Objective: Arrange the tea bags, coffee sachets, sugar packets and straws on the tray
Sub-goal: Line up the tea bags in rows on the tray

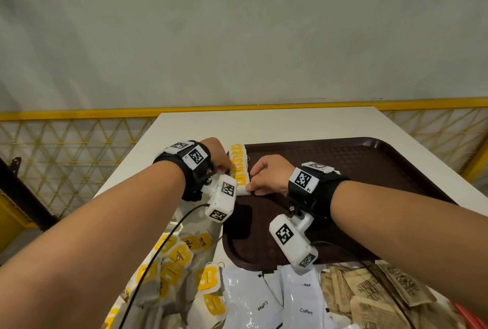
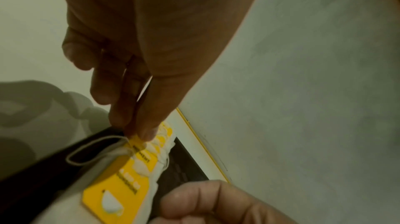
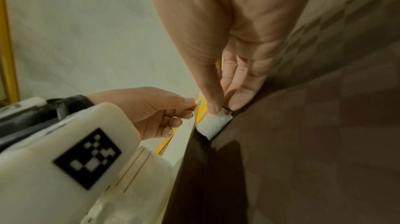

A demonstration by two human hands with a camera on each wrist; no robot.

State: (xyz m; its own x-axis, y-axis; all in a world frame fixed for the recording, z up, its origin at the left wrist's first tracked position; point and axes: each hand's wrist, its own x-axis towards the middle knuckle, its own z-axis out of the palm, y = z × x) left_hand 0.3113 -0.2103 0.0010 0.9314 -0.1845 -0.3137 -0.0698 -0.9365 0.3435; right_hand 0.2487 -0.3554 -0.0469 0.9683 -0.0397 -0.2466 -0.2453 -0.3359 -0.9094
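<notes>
A row of white tea bags [image 1: 239, 165] with yellow tags lies along the left edge of the dark brown tray [image 1: 356, 167]. My left hand [image 1: 227, 167] reaches over the tray's left rim and pinches a yellow tag [image 2: 138, 139] in the middle of the row, thumb against fingertips [image 2: 121, 116]. My right hand [image 1: 250, 186] is on the tray and pinches the nearest tea bag [image 3: 216, 122] between thumb and fingers. In the right wrist view my left hand [image 3: 190, 108] holds the tag with its thin string looping below.
On the white table [image 1: 264, 122] in front of the tray lie a heap of loose tea bags [image 1: 179, 262], white coffee sachets [image 1: 290, 299] and brown sugar packets [image 1: 375, 291]. Something red [image 1: 470, 318] shows at the bottom right. A yellow mesh fence [image 1: 66, 143] stands behind.
</notes>
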